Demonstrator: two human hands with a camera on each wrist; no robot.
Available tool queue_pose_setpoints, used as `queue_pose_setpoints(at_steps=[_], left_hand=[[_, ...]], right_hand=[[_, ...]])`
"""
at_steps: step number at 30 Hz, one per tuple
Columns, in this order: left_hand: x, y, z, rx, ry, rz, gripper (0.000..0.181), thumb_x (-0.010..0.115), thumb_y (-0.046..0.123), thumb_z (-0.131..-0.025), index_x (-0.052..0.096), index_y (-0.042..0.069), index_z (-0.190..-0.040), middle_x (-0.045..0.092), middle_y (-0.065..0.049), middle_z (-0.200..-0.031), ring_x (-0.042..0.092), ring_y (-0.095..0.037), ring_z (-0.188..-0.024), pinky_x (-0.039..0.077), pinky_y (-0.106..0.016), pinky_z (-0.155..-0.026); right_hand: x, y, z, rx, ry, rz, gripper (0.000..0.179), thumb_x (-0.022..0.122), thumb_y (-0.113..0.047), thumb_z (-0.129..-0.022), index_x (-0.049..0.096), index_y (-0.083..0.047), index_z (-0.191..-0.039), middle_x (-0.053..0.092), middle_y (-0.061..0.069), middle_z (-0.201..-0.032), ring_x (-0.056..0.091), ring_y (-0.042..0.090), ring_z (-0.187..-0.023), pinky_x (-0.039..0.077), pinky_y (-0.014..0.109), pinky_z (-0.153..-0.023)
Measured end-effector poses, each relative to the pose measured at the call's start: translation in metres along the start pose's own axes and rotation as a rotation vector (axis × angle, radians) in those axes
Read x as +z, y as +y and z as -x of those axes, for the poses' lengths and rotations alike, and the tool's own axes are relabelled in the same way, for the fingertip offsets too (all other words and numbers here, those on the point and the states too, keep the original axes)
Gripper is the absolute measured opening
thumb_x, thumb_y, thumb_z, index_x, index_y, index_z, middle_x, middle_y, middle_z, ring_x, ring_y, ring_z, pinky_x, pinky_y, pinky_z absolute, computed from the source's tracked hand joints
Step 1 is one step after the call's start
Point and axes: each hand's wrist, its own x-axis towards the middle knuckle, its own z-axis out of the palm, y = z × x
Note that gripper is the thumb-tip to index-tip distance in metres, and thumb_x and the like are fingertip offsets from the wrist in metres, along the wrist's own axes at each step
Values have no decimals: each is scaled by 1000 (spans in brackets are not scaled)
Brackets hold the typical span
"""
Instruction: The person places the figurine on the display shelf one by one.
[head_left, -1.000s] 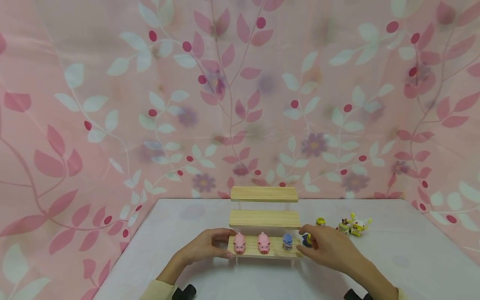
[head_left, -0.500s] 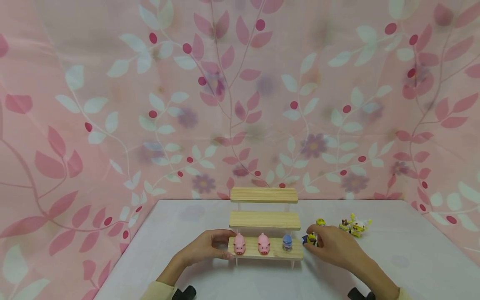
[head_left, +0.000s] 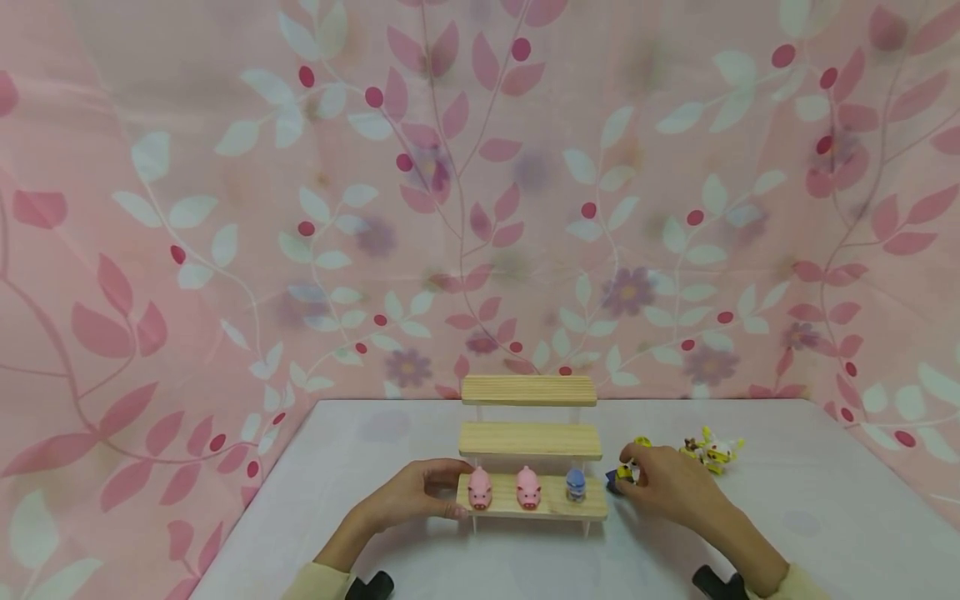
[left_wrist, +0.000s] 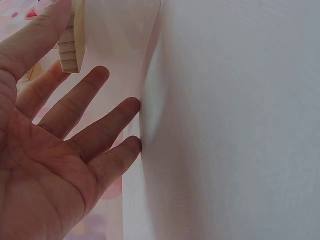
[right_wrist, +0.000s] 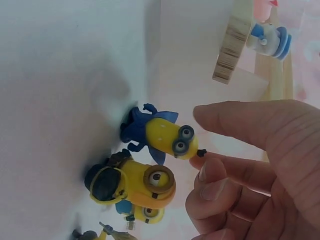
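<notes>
My left hand (head_left: 408, 496) pinches the left end of the lowest board of a small tiered wooden shelf (head_left: 529, 439), thumb in front and index finger behind. On that board stand two pink pig figures (head_left: 480, 488) and a blue-and-white figurine (head_left: 575, 485). Just right of the shelf, my right hand (head_left: 675, 487) reaches around a yellow minion figurine in blue (right_wrist: 172, 135). Its thumb and index finger are spread beside the minion's head, with a gap on the thumb side; other fingers are curled. Another one-eyed minion figurine (right_wrist: 155, 185) stands close by.
Further right on the white table (head_left: 810, 533) lies a cluster of yellow-and-white toys (head_left: 716, 454). One more yellow figure (head_left: 642, 441) shows behind my right hand. A pink floral cloth (head_left: 480, 208) hangs behind the table.
My right hand has moved right, away from the shelf's right end, to the minion figurine in blue. My left hand keeps its hold on the shelf.
</notes>
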Motion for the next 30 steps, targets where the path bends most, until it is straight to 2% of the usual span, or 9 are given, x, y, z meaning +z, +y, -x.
queue_pose_setpoints(at_steps=[20, 30], left_hand=[[1, 1, -2, 3, -1, -15, 52, 82, 17, -83, 62, 16, -131, 64, -3, -129, 59, -21, -119, 42, -52, -103], [0, 0, -1, 6, 0, -8, 52, 82, 17, -83, 62, 16, -131, 62, -3, -131, 59, -20, -119, 42, -51, -103]], right_hand=[[3, 0, -5, 72, -77, 16, 20, 80, -22, -81, 67, -14, -95, 50, -6, -63, 45, 12, -55, 38, 29, -49], [-8, -4, 0, 38, -28, -2, 23, 80, -25, -80, 67, -14, -96, 54, -8, -65, 46, 9, -54, 39, 29, -48]])
